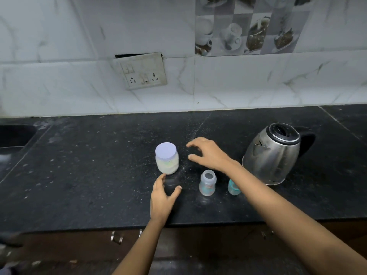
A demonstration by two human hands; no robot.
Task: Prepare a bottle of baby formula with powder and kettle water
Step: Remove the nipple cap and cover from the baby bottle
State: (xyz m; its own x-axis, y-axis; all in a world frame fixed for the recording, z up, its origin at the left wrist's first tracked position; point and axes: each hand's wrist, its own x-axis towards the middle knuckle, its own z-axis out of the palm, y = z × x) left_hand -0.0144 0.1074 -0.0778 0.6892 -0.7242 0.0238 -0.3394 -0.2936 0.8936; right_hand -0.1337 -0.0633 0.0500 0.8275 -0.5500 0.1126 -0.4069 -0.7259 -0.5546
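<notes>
Fingers (160, 181) of left hand (161, 198) spread and relaxed, holding nothing, just short of the powder jar (167, 161). Baby bottle (207, 184) upright on black counter (89, 175), mouth uncovered, right of that hand. Teal bottle cap (232, 188) beside it, partly hidden by the right forearm (278, 197). Jar stands lidded, white powder inside. Right hand (211, 154) hovers right of jar, fingers loosely curved, empty. Steel kettle (273, 155) at far right, lid closed. Socket plate (144, 71) on tiled wall (59, 86) behind

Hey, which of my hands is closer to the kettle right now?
Right. The right hand hovers open over the counter, to the left of the kettle. The left hand is farther left, on your side of the powder jar.
</notes>
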